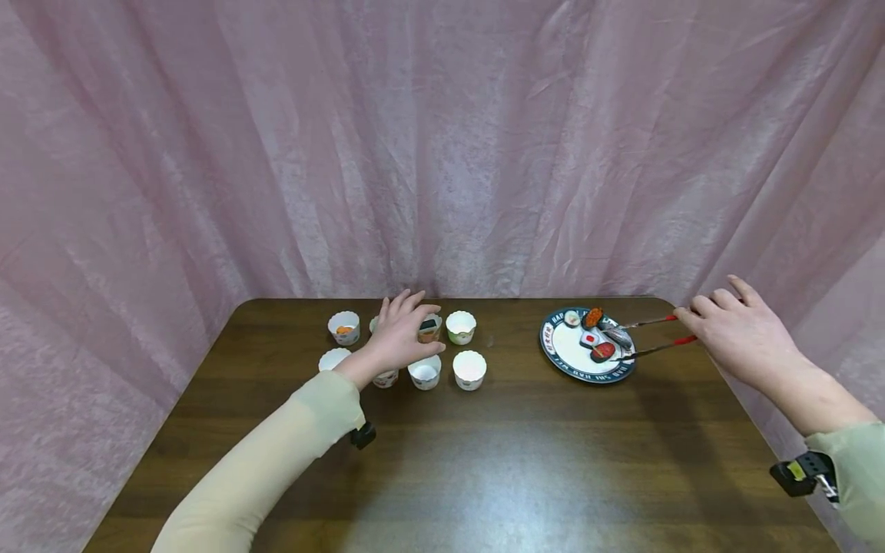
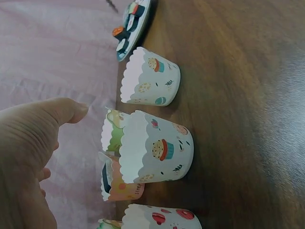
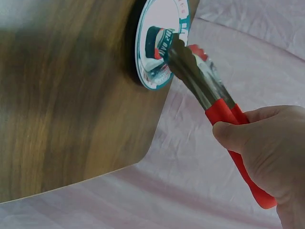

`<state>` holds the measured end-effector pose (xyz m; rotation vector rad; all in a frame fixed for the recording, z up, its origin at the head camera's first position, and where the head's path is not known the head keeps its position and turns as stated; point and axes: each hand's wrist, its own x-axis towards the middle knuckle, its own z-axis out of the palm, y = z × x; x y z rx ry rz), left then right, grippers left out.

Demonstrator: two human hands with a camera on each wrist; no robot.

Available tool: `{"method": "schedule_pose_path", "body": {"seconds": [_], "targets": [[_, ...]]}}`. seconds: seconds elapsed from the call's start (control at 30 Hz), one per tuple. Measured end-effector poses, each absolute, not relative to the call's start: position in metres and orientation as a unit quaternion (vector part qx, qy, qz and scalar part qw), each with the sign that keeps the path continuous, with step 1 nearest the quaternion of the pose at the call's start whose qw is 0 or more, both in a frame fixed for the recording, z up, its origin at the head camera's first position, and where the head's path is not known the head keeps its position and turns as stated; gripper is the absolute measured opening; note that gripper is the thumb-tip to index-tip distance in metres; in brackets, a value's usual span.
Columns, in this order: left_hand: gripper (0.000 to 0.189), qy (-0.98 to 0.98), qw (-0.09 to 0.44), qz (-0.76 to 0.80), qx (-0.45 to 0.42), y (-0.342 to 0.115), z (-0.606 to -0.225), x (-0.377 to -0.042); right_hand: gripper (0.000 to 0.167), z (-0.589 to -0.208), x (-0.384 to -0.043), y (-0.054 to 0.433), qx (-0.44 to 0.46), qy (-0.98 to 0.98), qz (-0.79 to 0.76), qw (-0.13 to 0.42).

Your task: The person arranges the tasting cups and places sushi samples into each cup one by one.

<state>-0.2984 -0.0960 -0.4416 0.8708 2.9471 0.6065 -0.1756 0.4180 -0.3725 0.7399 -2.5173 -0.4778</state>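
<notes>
My left hand (image 1: 399,334) hovers over the paper baking cups with its fingers spread and nothing in them, hiding some cups in the head view. Below its thumb stand a white cup (image 1: 425,373) and a cup with a dark piece inside (image 1: 429,329). At the right, my right hand (image 1: 750,338) grips red-handled metal tongs (image 3: 220,112). The spread tong tips overlap the right side of a blue-rimmed plate (image 1: 565,352). On it lie toy sushi pieces: an orange-topped one (image 1: 592,317), a red-topped one (image 1: 603,352), a red-centred one (image 1: 589,339) and a round roll (image 1: 571,318).
More baking cups stand in two rows: one with an orange piece inside (image 1: 344,328), a green-patterned one (image 1: 461,327) and a front right one (image 1: 470,370). The brown wooden table (image 1: 525,453) ends at a pink curtain (image 1: 442,153).
</notes>
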Motion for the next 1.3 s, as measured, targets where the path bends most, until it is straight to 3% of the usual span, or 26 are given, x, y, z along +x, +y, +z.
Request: {"method": "schedule_pose_path", "body": {"seconds": [0.33, 0.57, 1.3], "targets": [[0.074, 0.943, 0.010, 0.194, 0.270, -0.085, -0.445, -0.314, 0.026, -0.371, -0.185, 0.411, 0.263, -0.922, -0.201, 0.201], [0.075, 0.945, 0.034, 0.193, 0.262, -0.083, -0.447, -0.317, 0.029, -0.376, -0.192, 0.405, 0.250, -0.929, -0.224, 0.157], [0.084, 0.957, 0.080, 0.151, 0.233, -0.070, -0.457, -0.343, 0.031, -0.384, -0.199, 0.419, 0.273, -0.932, -0.178, 0.158]]}}
